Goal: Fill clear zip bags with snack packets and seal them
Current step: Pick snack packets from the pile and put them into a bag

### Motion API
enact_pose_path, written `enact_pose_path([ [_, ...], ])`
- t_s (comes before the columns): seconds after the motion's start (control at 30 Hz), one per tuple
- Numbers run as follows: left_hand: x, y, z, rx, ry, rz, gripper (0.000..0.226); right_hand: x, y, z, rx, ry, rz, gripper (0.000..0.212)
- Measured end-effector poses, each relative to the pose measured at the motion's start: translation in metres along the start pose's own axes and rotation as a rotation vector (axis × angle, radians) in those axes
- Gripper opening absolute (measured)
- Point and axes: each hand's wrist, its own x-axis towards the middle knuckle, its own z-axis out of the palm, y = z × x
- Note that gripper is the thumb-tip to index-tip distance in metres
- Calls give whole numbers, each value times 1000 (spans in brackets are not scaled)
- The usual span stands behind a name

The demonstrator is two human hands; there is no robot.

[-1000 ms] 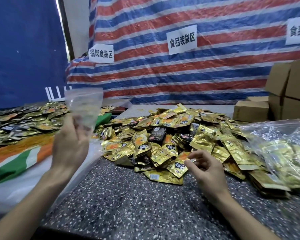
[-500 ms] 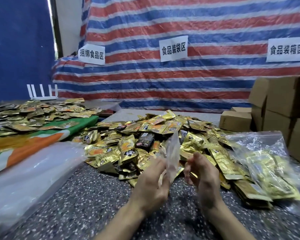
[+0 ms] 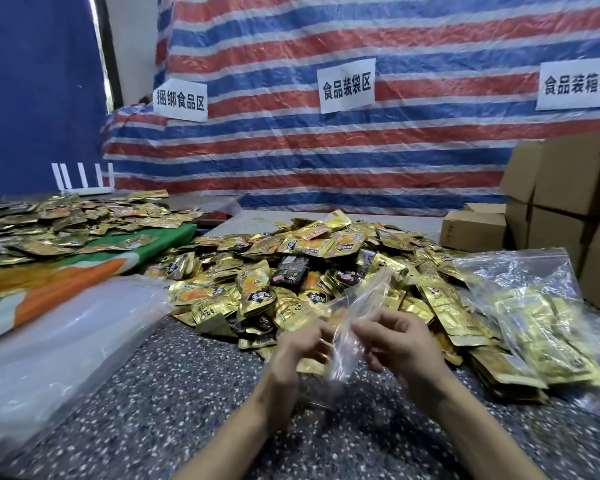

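- An empty clear bag [image 3: 347,327] is held up between both hands, near the middle of the scene and just above the speckled surface [image 3: 146,393]. A red strip is seen along its upper edge, which is tilted to the far right.
- The left edge of the bag is pinched by the left hand [image 3: 297,355]; its grip is closed on the plastic.
- The right edge is grasped by the right hand [image 3: 404,346], with the fingers curled on it.
- A big pile of snack packets [image 3: 291,268] is spread just behind the hands.
- A filled bag [image 3: 534,327] is laid at the right, touching the pile.
- A heap of clear plastic [image 3: 66,341] is seen at the near left.
- Cardboard boxes [image 3: 568,188] are stacked at the far right.
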Motion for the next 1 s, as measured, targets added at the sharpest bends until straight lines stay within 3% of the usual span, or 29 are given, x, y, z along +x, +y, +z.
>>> enact_pose_path([
  [0.03, 0, 0, 0, -21, 31, 10, 66, -1, 0, 0, -40, -53, 22, 26],
  [0.07, 0, 0, 1, -44, 63, 20, 65, -2, 0, 1, -83, -113, 42, 26],
  [0.17, 4, 5, 3, -42, 86, 36, 29, -6, 0, 4, -137, -239, 76, 23],
  [0.2, 5, 4, 3, -60, 105, 32, 27, -7, -1, 5, -122, -237, 74, 21],
  [0.27, 8, 0, 0, -146, 181, -17, 31, -6, -3, 5, -44, -148, 71, 18],
  [0.4, 9, 1, -12, -376, 347, -75, 35, -1, -1, -4, 71, 236, -33, 31],
  [0.47, 9, 3, -15, -462, 375, -109, 34, -2, -3, -5, 4, 372, -130, 33],
  [0.53, 10, 6, -13, -511, 372, -134, 31, -6, -3, 0, -219, 407, -294, 26],
  [0.63, 11, 10, -12, -554, 367, -160, 31, -13, -2, 6, -499, 269, -572, 24],
  [0.7, 11, 11, -13, -552, 366, -175, 32, -15, -2, 6, -615, 149, -640, 29],
  [0.87, 13, 13, -16, -483, 370, -177, 45, 4, -13, 4, -802, -191, -607, 11],
  [1.0, 33, 31, -36, -494, 308, -133, 38, 26, -46, -8, -681, -189, -610, 21],
])
